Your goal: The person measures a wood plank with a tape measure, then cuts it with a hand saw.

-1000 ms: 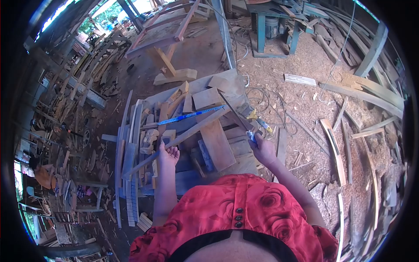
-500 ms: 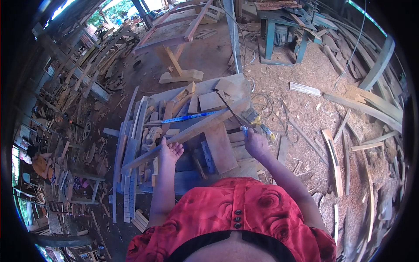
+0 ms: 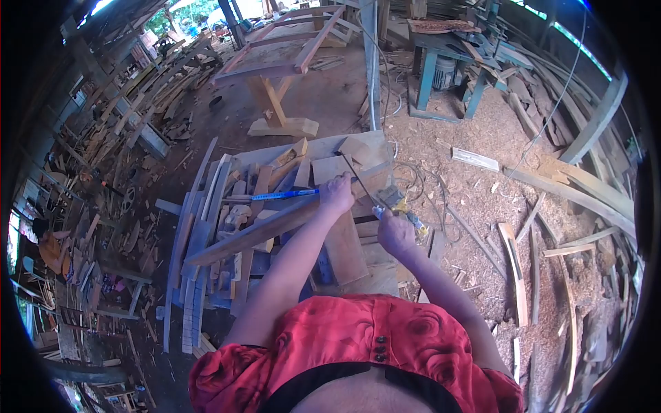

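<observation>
A long wooden board [image 3: 258, 234] lies slantwise over the workbench [image 3: 268, 153]. My left hand [image 3: 337, 195] is closed over the board's upper edge, right of its middle, with the fingertips partly hidden. In my right hand [image 3: 397, 233] is a long thin dark file-like tool [image 3: 358, 180] with a pale handle end. The tool points up and left across the board's right part. Just left of my left hand lies a blue-and-white strip [image 3: 286, 195]. Below the board, a wide flat plank [image 3: 346, 251] rests on the bench.
Wood offcuts [image 3: 282, 165] crowd the bench, and long strips [image 3: 200, 241] line its left side. A wooden frame [image 3: 275, 51] stands beyond. To the right are a cable [image 3: 447, 206], sawdust and loose timber [image 3: 516, 272]. A machine table [image 3: 441, 55] stands at the back right; a person [image 3: 54, 253] sits far left.
My left hand has moved right and up along the board, from open with the palm up to closed on its edge. My right hand has shifted slightly down, still holding the tool.
</observation>
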Demonstrator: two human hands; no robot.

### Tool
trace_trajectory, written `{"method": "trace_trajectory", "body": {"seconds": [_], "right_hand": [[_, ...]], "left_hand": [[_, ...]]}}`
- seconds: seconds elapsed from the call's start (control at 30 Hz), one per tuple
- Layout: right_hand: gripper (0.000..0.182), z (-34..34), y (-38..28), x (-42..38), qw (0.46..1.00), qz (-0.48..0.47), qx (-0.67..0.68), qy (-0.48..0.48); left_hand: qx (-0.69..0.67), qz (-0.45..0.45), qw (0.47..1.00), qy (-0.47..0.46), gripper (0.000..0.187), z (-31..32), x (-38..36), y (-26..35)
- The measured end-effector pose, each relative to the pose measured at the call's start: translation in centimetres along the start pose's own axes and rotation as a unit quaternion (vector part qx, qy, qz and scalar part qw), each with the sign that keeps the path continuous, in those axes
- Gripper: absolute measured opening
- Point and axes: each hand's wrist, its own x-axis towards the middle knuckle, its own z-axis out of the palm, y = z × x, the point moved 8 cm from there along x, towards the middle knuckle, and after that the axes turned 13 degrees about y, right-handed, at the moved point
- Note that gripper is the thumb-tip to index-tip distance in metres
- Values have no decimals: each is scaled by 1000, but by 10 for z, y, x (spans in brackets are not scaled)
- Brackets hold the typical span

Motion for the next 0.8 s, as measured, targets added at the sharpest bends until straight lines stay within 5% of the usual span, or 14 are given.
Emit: {"method": "trace_trajectory", "body": {"seconds": [0.37,0.8], "right_hand": [[16,-6,20,-26,999,-15,-6,28],[14,-14,19,-29,1000,-1,-16,-19]], "left_hand": [[-5,-14,1000,9,15,10,4,-8],[-4,-24,999,30,23,11,6,-15]]}}
